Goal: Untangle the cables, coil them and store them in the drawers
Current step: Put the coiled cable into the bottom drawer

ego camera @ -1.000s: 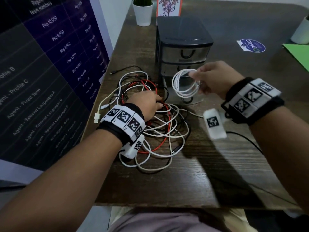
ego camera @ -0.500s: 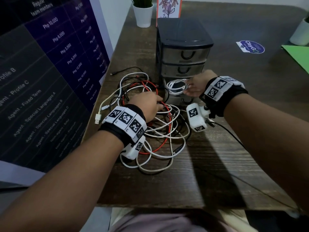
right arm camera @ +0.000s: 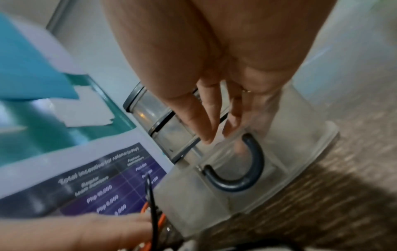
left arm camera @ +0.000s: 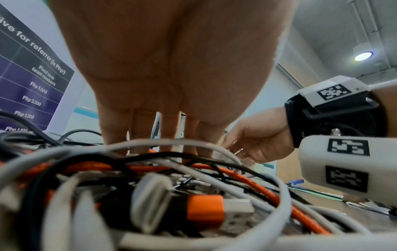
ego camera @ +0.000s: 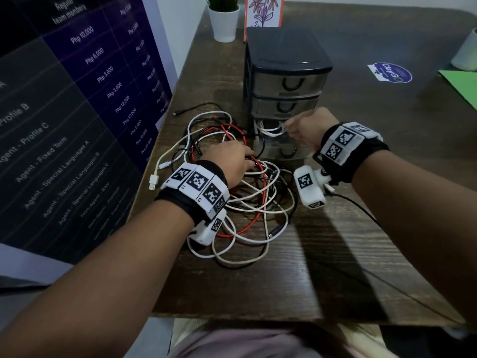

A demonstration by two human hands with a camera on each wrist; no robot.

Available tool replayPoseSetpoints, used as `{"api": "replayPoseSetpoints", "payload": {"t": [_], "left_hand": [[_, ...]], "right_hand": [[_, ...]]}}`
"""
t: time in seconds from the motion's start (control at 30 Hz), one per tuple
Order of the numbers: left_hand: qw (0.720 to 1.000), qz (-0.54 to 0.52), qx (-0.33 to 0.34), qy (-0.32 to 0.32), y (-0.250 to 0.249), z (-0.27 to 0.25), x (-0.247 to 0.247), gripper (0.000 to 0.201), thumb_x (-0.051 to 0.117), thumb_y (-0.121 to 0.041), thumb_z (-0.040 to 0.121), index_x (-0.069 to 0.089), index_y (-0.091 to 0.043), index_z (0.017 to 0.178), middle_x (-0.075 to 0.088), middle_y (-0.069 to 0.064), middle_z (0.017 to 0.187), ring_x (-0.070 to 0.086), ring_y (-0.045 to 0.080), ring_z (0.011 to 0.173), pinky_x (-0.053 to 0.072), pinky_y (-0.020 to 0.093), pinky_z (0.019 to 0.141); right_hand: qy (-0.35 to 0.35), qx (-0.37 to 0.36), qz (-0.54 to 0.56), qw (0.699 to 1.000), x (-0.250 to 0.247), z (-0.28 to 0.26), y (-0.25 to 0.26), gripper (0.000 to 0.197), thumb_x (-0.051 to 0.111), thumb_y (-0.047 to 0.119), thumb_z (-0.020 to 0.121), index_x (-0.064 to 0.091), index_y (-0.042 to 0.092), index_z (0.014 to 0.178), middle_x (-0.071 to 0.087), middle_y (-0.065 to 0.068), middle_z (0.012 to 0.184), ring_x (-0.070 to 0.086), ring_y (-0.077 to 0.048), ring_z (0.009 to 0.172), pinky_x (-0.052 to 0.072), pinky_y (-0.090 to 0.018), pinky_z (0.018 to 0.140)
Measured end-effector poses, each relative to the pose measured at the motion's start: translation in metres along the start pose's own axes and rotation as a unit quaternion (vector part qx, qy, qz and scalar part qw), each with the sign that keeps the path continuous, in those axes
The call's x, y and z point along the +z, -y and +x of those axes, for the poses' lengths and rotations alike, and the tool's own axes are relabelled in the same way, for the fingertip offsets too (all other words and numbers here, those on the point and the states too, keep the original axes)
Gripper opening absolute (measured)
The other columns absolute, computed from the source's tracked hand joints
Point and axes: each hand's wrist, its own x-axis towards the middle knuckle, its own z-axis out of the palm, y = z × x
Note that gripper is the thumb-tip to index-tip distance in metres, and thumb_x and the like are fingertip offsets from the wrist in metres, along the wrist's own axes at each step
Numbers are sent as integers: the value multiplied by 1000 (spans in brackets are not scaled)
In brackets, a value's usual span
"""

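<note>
Cables [ego camera: 247, 200] under straight left fingers [left arm camera: 171, 135], seemingly.

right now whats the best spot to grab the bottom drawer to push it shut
Judging by its pose, take the bottom drawer by its dark U-shaped handle or flat front panel, coming from the front. It stands pulled out with the coiled white cable inside, beside the right hand.

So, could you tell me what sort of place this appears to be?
Probably an office or workplace. A referral-incentive poster listing peso amounts for agents and team members stands beside the wooden desk, which holds a small plastic drawer unit. The left wrist view shows a commercial-style ceiling with a round light.
</note>
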Motion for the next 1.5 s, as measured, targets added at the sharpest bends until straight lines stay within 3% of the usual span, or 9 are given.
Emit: {"api": "replayPoseSetpoints", "payload": {"t": [0.23, 0.4, 0.53, 0.7, 0.93, 1.1, 1.27, 1.4, 1.5], "left_hand": [[1000, 1, 1, -5, -1, -1, 0, 43, 47, -36, 102, 48, -24, 143, 41, 3, 153, 39, 23, 139, 32, 38, 111], [1000, 0, 1, -7, 0, -1, 1, 43, 46, -36, 102, 48, -24, 143, 40, 3, 153, 38, 22, 139, 32, 38, 112], [1000, -2, 5, -14, 1, -1, 2, 43, 47, -37, 102, 49, -24, 143, 41, 2, 152, 38, 22, 139, 32, 37, 111], [999, -41, 7, -28, 4, 1, 2, 41, 52, -35, 100, 54, -23, 139, 47, 3, 148, 43, 22, 136, 34, 34, 108], [980, -159, 32, -115, 7, -15, -9, 28, 57, -21, 98, 67, -21, 124, 65, -4, 124, 56, 9, 113, 31, 11, 86], [978, -164, 35, -128, 18, -33, -34, 21, 57, -21, 97, 71, -27, 111, 69, -9, 108, 60, 3, 97, 42, 19, 85], [988, -132, -9, -85, 32, -47, -44, 16, 60, -25, 96, 72, -29, 107, 69, -8, 103, 63, 9, 97, 47, 26, 84], [992, -119, -30, -42, 33, -53, -32, 19, 66, -25, 92, 69, -28, 111, 69, -6, 108, 63, 10, 101, 50, 29, 91], [992, -118, -41, -25, 35, -53, -23, 31, 71, -25, 88, 65, -31, 118, 64, -7, 110, 61, 11, 104, 50, 32, 94]], "right_hand": [[62, -31, -247, 967, 17, -5, 8, 29, 59, 18, 90, 70, 11, 116, 67, -12, 120, 61, -30, 116, 49, -36, 100], [62, -68, -343, 935, 21, -8, 11, 51, 53, 18, 94, 48, 29, 143, 48, -9, 145, 47, -30, 131, 40, -27, 95], [49, -103, -339, 934, 16, -15, 13, 39, 55, 18, 95, 60, 27, 133, 55, -5, 141, 50, -26, 129, 40, -27, 100], [-4, -181, -237, 954, 7, -43, 23, 25, 55, 20, 95, 71, 31, 110, 69, 1, 115, 61, -13, 105, 41, -17, 82], [126, -223, -213, 943, -1, -86, 31, 21, 56, 14, 91, 70, 30, 94, 75, 0, 87, 68, -11, 73, 54, -26, 71], [145, -237, -237, 931, -1, -100, 26, 18, 63, 17, 91, 73, 31, 98, 74, 5, 84, 66, -2, 74, 51, -11, 72], [186, -257, -258, 913, 15, -109, 23, 26, 68, 15, 90, 71, 29, 112, 71, 12, 99, 65, -5, 98, 49, -27, 99], [197, -255, -348, 880, 29, -110, 18, 37, 67, 23, 91, 62, 35, 126, 67, 14, 110, 60, -5, 104, 41, -17, 89], [178, -258, -357, 880, 29, -109, 15, 23, 66, 28, 92, 69, 33, 115, 66, 16, 89, 59, 0, 83, 42, -15, 74]]}}
